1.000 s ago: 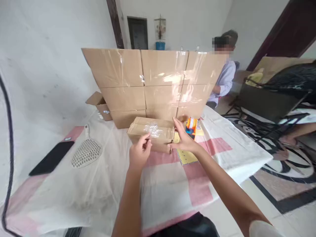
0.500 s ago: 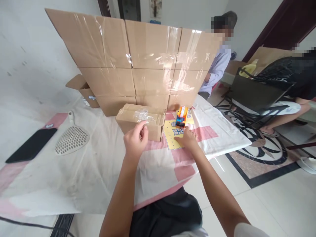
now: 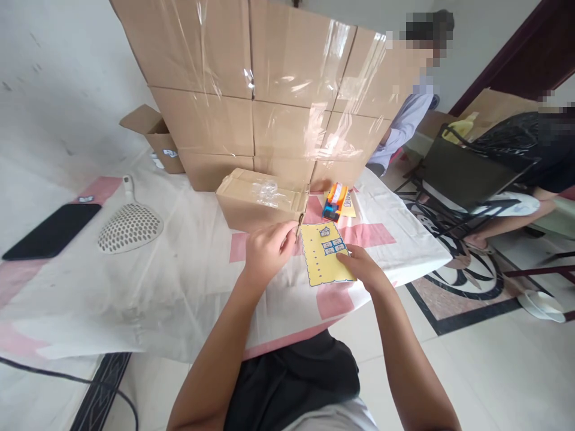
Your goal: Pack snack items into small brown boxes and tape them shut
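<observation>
A yellow card (image 3: 321, 263) with a scalloped blue edge and blue-outlined printed boxes is pinched at its right side by my right hand (image 3: 363, 266), thumb on top. My left hand (image 3: 272, 248) is closed, its fingertips beside the front right corner of a small taped cardboard box (image 3: 256, 206). What those fingers hold, if anything, cannot be made out. Behind the first card, an orange and blue object (image 3: 336, 202) with a pale band rests on the table, partly over another yellow card (image 3: 348, 209).
A tall cardboard panel (image 3: 215, 126) covered with clear tape stands behind the small box. Farther left are an open carton (image 3: 164, 143), a white perforated scoop (image 3: 130, 227) and a black phone-like slab (image 3: 54, 230). Two people sit beyond the table (image 3: 179, 305) on the right.
My right hand has taken hold of the yellow card and drawn it nearer, apart from the orange and blue object. My left hand has moved right to the box's front corner.
</observation>
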The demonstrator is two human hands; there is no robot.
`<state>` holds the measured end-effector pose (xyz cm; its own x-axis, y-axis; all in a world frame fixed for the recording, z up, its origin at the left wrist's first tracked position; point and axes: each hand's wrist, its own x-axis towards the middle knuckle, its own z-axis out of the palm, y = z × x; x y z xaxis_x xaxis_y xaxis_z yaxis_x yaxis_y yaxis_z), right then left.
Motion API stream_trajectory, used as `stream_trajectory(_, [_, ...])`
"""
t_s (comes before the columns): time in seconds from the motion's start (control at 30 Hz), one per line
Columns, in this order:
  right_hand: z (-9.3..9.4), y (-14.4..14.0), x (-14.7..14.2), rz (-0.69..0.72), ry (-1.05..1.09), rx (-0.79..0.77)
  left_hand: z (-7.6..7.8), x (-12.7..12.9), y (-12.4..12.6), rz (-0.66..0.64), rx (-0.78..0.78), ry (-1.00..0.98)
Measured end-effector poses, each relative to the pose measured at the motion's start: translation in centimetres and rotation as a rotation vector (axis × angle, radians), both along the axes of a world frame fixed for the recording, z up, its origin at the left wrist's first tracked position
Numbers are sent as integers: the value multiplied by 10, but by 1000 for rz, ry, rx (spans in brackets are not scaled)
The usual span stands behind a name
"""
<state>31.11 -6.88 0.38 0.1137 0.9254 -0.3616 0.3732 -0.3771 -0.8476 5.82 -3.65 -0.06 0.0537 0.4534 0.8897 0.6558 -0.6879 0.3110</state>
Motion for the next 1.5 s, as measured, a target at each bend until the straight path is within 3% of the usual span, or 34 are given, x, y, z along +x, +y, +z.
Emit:
stream_trajectory(0.1, [-6, -13, 7, -34, -47, 49, 0, 4, -5, -38, -72, 40])
stream_trajectory(0.27, [-8, -29, 13, 63, 130, 120, -2, 40, -6, -143, -526, 325])
stream_trajectory(0.33, [-9, -31, 13, 92, 159, 94, -9, 61, 3, -132, -627, 413])
stream_trajectory(0.5, [-13, -19, 16, 105, -114, 56, -32, 104, 38, -165, -692, 478])
stream_trajectory(0.63, [-13, -10, 21, 116, -340, 48, -34, 111, 50, -184, -661, 466])
stream_trajectory(0.7, [-12, -5, 24, 35, -517, 137, -29, 106, 48, -182, -615, 427])
stream_trajectory(0.77, [-7, 1, 27, -80, -643, 335, -23, 96, 41, -174, -571, 382])
stream_trajectory(0.83, [3, 7, 25, -115, -531, 447, -16, 85, 32, -186, -484, 332])
stream_trajectory(0.97, [29, 17, 10, 55, 75, 186, -3, 66, 16, -227, -105, 244])
stream_trajectory(1.07, [41, 22, -4, 97, 239, 164, 2, 62, 13, -214, 30, 227])
stream_trajectory(1.23, [36, 26, -18, 36, 377, 236, 0, 66, 15, -254, -79, 50])
stream_trajectory(1.4, [20, 27, -27, -50, 513, 191, -8, 74, 13, -397, -313, -296])
stream_trajectory(1.5, [10, 25, -23, -90, 474, 249, -12, 77, 14, -403, -479, -542])
